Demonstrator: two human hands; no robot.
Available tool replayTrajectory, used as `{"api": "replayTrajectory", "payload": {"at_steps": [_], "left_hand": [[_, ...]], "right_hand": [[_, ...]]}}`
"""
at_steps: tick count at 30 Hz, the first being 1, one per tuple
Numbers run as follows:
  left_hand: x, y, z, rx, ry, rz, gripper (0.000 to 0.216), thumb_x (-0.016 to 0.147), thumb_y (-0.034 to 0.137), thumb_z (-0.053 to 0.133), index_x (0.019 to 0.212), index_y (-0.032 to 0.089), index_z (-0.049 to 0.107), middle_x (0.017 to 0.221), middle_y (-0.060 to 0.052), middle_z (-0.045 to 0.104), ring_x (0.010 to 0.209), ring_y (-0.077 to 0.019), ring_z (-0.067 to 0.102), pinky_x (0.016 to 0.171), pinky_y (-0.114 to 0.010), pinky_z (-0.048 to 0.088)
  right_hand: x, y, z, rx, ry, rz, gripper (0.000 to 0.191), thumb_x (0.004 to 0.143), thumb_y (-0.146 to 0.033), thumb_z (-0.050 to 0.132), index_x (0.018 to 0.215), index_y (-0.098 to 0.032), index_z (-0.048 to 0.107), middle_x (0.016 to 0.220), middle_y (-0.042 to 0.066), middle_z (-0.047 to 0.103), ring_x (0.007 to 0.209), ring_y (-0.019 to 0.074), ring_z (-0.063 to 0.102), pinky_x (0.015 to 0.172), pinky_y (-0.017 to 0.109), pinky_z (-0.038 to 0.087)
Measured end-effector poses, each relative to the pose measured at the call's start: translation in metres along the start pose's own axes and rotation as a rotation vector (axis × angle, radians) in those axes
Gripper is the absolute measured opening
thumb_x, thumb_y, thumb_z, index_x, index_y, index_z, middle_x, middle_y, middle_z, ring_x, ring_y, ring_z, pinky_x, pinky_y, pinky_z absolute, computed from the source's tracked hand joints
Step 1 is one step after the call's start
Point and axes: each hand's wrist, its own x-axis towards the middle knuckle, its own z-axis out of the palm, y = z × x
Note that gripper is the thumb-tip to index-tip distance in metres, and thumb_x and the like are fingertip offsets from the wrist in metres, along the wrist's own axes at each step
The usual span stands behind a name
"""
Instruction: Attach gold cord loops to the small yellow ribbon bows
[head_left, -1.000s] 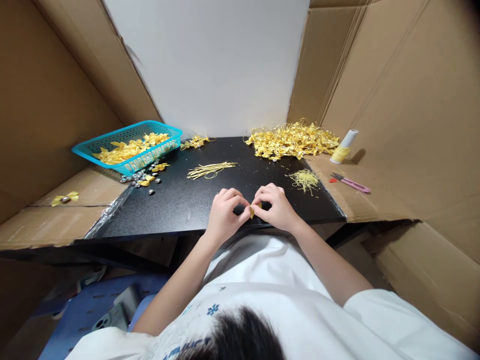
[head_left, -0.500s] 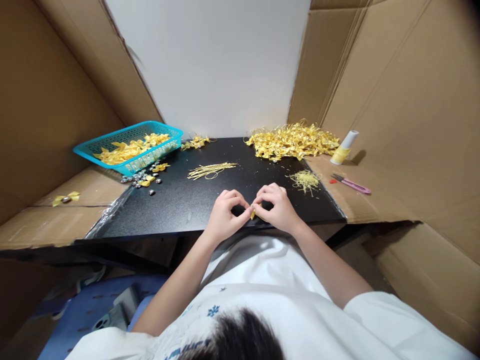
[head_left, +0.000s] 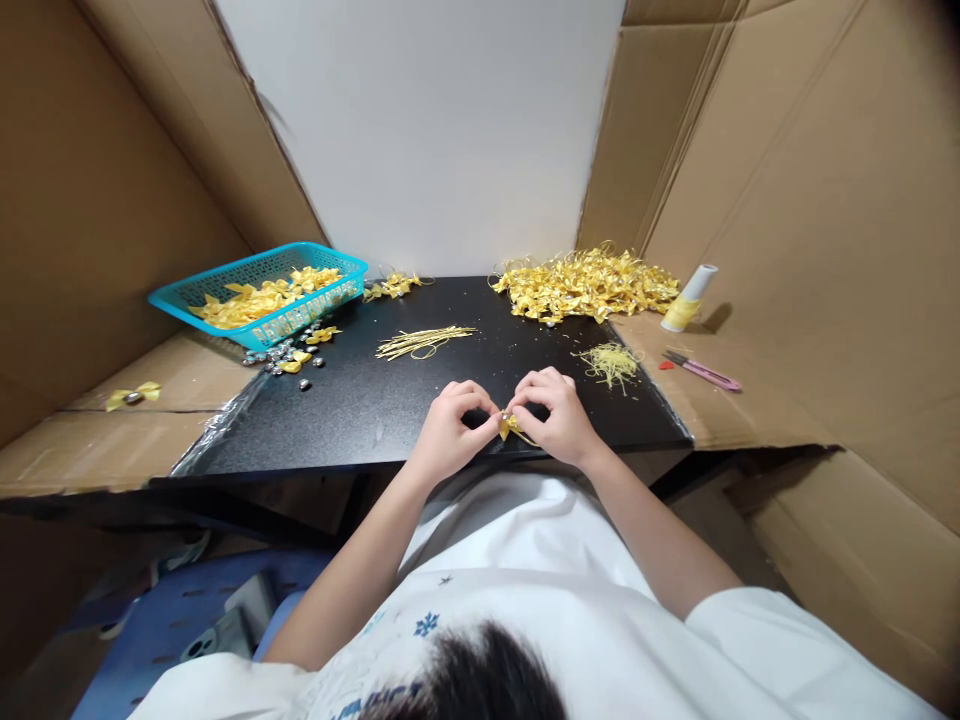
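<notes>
Near the front edge of the black table [head_left: 315, 430], my left hand [head_left: 456, 425] and my right hand [head_left: 553, 415] meet fingertip to fingertip. Both pinch a small yellow ribbon bow [head_left: 508, 427] that has a silvery bit at its middle. A thin yellow cord trails from the bow below my right fingers. Parts of the bow are hidden by the fingertips. Beyond my hands lies a bundle of yellow cords [head_left: 424, 342]. To the right of my right hand is a small heap of short cord ends [head_left: 611, 363].
A turquoise basket [head_left: 259, 262] of yellow bows stands at left, with silver bells [head_left: 281, 352] beside it. One bow [head_left: 133, 397] lies on the left cardboard. At back right are a large pile of corded bows [head_left: 585, 285], a white tube [head_left: 690, 298] and pink thread snips [head_left: 705, 371].
The bow shows more between my fingertips, with its silvery middle and the cord now visible. My hands have stayed in nearly the same place.
</notes>
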Motion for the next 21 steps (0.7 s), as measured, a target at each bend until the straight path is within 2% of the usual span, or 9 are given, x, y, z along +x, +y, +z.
{"api": "replayTrajectory", "payload": {"at_steps": [6, 13, 17, 21], "left_hand": [[-0.0008, 0.0006, -0.0002, 0.019, -0.005, 0.037, 0.015, 0.083, 0.028, 0.061, 0.071, 0.020, 0.064, 0.080, -0.002, 0.066, 0.080, -0.0164, 0.054, 0.079, -0.032, 0.041], [-0.0008, 0.0003, 0.0017, 0.115, -0.020, 0.088, 0.015, 0.085, 0.030, 0.061, 0.075, 0.021, 0.067, 0.082, -0.002, 0.066, 0.078, -0.0161, 0.052, 0.077, -0.032, 0.039], [-0.0013, 0.0006, 0.0015, 0.120, -0.020, 0.082, 0.014, 0.085, 0.029, 0.061, 0.075, 0.021, 0.067, 0.083, -0.001, 0.066, 0.079, -0.0163, 0.051, 0.078, -0.032, 0.039], [-0.0017, 0.0000, 0.0010, 0.100, -0.023, 0.067, 0.014, 0.085, 0.027, 0.061, 0.074, 0.020, 0.066, 0.083, -0.001, 0.066, 0.080, -0.0164, 0.052, 0.078, -0.032, 0.040]], "right_hand": [[0.0043, 0.0027, 0.0000, 0.057, -0.061, 0.077, 0.026, 0.088, -0.024, 0.057, 0.064, -0.021, 0.067, 0.082, 0.001, 0.067, 0.086, 0.0165, 0.052, 0.084, 0.035, 0.033], [0.0072, 0.0042, 0.0007, 0.132, -0.090, 0.095, 0.035, 0.091, -0.028, 0.054, 0.059, -0.020, 0.064, 0.079, 0.001, 0.067, 0.084, 0.0163, 0.052, 0.081, 0.034, 0.036], [0.0049, 0.0032, -0.0004, 0.118, -0.023, 0.083, 0.019, 0.084, -0.025, 0.061, 0.066, -0.021, 0.065, 0.081, 0.001, 0.067, 0.086, 0.0170, 0.054, 0.082, 0.034, 0.036], [0.0004, 0.0006, -0.0012, 0.019, 0.041, 0.010, 0.002, 0.077, -0.022, 0.066, 0.075, -0.022, 0.067, 0.088, 0.001, 0.067, 0.090, 0.0185, 0.054, 0.087, 0.036, 0.034]]}}
